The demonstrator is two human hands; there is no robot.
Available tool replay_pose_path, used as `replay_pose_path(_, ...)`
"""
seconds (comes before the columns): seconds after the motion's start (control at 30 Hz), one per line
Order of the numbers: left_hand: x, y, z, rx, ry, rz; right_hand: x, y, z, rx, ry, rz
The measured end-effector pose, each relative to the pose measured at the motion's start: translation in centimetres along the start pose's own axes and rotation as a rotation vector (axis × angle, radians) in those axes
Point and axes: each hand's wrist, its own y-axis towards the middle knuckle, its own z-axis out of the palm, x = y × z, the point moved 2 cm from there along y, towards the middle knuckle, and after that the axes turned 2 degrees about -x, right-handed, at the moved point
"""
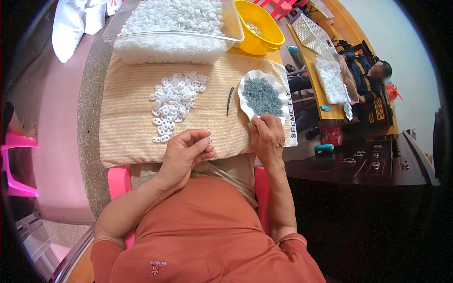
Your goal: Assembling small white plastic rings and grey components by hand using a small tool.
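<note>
My left hand [188, 153] is raised over the near edge of the towel, thumb and fingers pinched together. A tiny pale bit shows at its fingertips, too small to name. At the near rim of a white scalloped dish [245, 106] is my right hand [270, 140], its fingers bent together and touching the rim; what they hold, if anything, is hidden. Small grey-blue pieces [262, 95], perhaps screws or pins, fill the dish. Left of it lies a loose heap of small white plastic pieces [175, 98] with two holes each. Between heap and dish rests a thin dark curved strip [230, 101].
A striped towel [125, 108] covers the tabletop. At its far side stand a clear bin [170, 37] of white pieces and a yellow basin [271, 35]. Another person [365, 78] sits at the right by a table [325, 111]. Pink stools [19, 165] stand left.
</note>
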Motion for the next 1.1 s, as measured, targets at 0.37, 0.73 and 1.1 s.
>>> replay_pose_path(0.37,0.0,0.0,0.2,-0.011,0.020,-0.003,0.3,-0.5,0.2,-0.115,0.080,-0.013)
replay_pose_path(0.73,0.2,-0.1,0.0,-0.021,0.044,-0.042,3.8,-1.5,0.3,0.005,0.878,0.362)
replay_pose_path(1.1,0.2,0.0,-0.1,0.008,0.034,-0.039,5.8,-1.9,1.9,0.270,1.322,0.611)
